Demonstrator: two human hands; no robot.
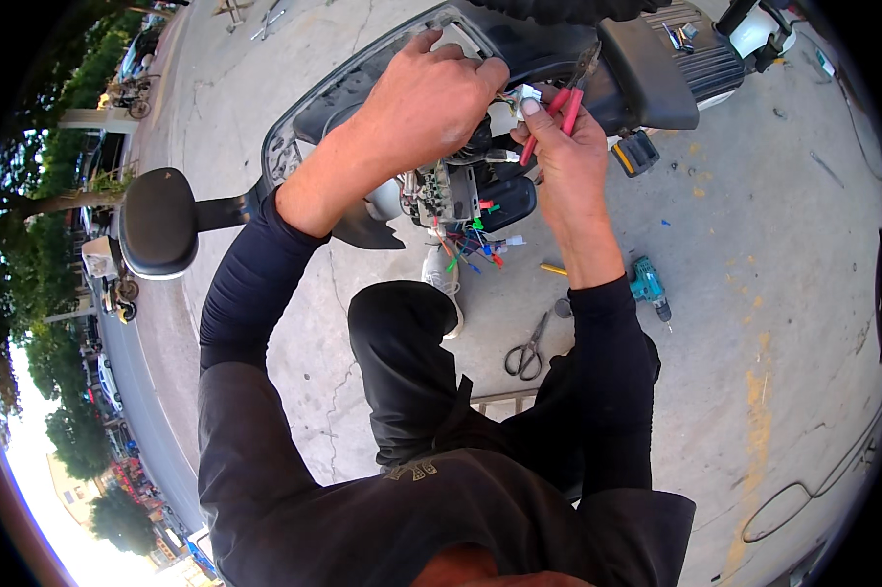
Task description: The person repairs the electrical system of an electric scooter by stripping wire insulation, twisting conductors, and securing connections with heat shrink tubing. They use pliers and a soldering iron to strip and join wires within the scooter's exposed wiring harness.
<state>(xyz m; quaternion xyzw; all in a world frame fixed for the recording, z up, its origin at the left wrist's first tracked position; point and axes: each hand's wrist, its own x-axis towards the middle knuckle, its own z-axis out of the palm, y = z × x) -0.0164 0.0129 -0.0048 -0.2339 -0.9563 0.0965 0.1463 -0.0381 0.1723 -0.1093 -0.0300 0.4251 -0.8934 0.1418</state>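
The right hand (566,161) was closed around red-handled pliers (572,111), a white plug (528,94) at its thumb, over the scooter's (646,78) near edge; the left hand (429,96) curled alongside, its grip too hidden to tell.

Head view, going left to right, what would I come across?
Rounded black piece, left hand, right hand holding red-handled pliers, teal cordless drill, looped black cable on the ground.

No lettering readable; yellowish print (412,471) on dark shirt (362,523) too unclear to read.
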